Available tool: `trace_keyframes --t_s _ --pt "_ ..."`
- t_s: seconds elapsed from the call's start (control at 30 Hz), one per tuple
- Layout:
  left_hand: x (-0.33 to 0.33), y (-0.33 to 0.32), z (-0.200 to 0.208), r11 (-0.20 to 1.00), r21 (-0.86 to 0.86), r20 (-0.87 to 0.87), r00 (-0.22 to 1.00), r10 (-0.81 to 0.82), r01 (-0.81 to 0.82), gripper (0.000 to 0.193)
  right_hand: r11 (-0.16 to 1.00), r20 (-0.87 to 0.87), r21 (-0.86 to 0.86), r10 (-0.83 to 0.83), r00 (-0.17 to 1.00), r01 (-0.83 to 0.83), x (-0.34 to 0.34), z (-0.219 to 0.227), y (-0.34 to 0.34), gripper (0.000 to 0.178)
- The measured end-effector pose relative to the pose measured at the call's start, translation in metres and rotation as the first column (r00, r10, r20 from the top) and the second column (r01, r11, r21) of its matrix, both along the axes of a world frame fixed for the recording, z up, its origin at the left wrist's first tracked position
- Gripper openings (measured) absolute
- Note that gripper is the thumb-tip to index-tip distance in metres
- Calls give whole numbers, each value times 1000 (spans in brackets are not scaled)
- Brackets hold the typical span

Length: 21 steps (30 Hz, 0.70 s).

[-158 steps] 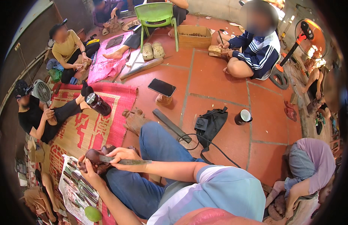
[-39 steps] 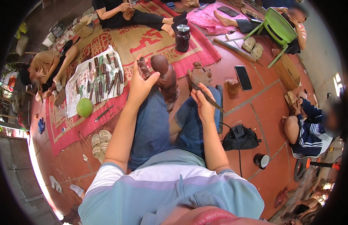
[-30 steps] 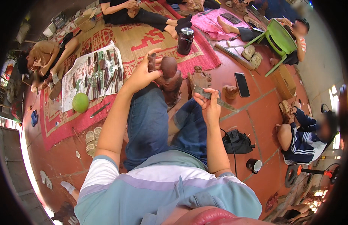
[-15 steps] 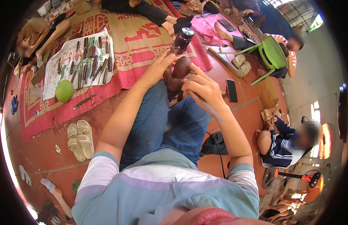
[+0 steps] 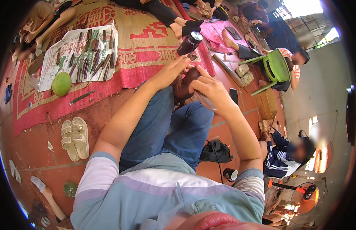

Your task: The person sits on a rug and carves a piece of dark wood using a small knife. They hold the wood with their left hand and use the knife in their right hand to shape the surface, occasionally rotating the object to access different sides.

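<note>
Presently, the carving [image 5: 188, 79] is between both hands, at the knees [image 5: 196, 117]. The left hand [image 5: 171, 74] grasps its far left side, thumb hidden; the right hand's [image 5: 210, 90] fingers clench a blade [image 5: 207, 102] beside its rounded head, edge contact unconfirmed. Rough shaping appears done; surface work seems under way, remainder undetermined. Spare tools [image 5: 96, 57] lie on a white sheet [image 5: 46, 81], left.

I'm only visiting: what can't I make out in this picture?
In the head view:
Brown carved figure: partly covered by the left hand and right hand.
Flat metal blade: upper end hidden behind the right hand.
Phone: lower end hidden by the right forearm.
Person in black trousers: upper body cut off by the top edge.
</note>
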<state>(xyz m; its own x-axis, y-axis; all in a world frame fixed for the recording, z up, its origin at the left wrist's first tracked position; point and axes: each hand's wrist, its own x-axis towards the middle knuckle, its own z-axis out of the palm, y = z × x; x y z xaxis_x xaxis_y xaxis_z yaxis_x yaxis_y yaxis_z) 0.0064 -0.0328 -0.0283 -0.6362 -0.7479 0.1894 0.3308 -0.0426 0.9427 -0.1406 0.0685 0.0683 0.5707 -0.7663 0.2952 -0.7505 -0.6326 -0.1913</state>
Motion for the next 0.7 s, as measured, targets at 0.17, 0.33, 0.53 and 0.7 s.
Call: trace_keyframes --t_s 0.17,0.33,0.53,0.7 --pt "0 -2 -2 997 -74 1 1000 -9 9 62 963 265 75 -269 926 258 -18 30 -27 10" --pt "-1 -8 0 979 130 -82 986 -145 155 58 995 -154 -91 -54 987 41 12 0 1 13" --pt "5 -9 4 978 96 -94 980 -178 186 57 965 259 190 -230 938 184 1 28 -12 10" --pt "0 -10 3 969 164 -106 980 -169 184 60 904 84 288 -351 933 315 4 17 -14 12"
